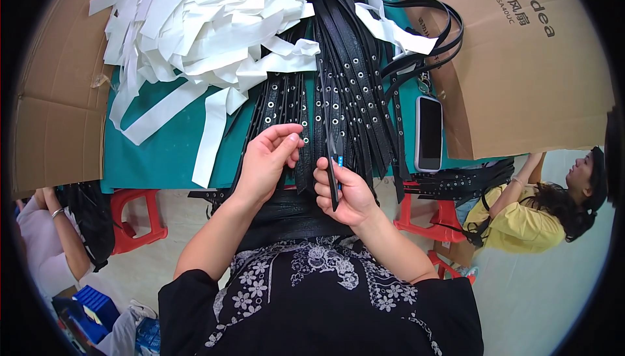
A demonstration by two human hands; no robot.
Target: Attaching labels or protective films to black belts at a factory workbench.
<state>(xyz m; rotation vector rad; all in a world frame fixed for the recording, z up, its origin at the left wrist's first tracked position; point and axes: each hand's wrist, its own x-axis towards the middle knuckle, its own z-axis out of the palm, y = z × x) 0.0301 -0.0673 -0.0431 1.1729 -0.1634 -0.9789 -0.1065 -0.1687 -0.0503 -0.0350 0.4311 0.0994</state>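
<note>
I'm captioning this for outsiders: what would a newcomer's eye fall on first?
First, the large heap of white, fabric-like strips at the upper left of the green-topped table. Next, the long black straps with silver eyelets, running down its middle toward the bare left hand and right hand; then the big brown cardboard box at the upper right.

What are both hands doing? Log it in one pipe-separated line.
left hand: fingers curled, grip unclear | right hand: gripping narrow black strip | nearby: black leather-look straps with silver eyelets | upper left: heaped white fabric strips
</note>
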